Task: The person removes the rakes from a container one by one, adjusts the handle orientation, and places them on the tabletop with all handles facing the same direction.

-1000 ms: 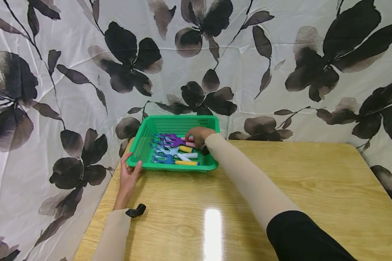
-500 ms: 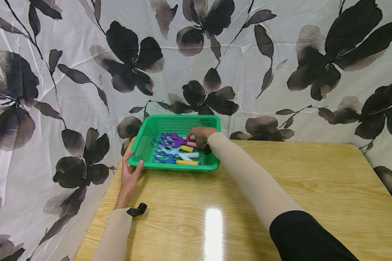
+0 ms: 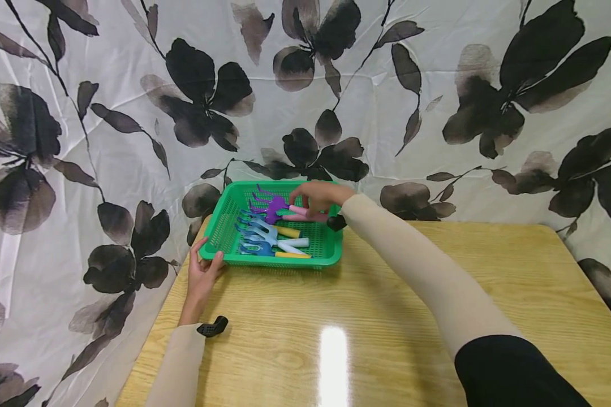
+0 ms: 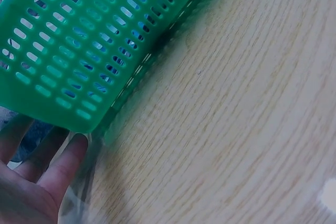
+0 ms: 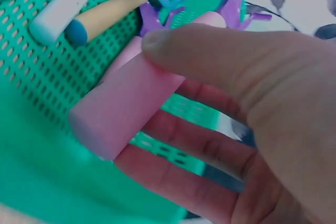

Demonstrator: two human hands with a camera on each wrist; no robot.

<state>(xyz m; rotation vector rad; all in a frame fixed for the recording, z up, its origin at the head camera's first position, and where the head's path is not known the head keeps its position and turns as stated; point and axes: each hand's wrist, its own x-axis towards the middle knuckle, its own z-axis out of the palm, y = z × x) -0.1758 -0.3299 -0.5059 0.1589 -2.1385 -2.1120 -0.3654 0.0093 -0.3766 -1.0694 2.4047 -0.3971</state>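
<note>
A green plastic basket holds several small garden hand forks. My right hand grips the pink handle of a purple hand fork, thumb on top and fingers underneath, in the right wrist view. The raised fork slants over the basket's back right part. A second purple fork with a pink handle lies just under it. Blue forks with white handles and yellow handles lie nearer the front. My left hand holds the basket's front left corner, thumb at the front and fingers round the side.
The basket stands at the back left of a wooden table, close to its left edge. A flower-printed cloth hangs right behind and along the left side.
My right hand has risen and shifted slightly back and right, bringing the purple hand fork up off the others. The left hand and the basket have stayed in place.
</note>
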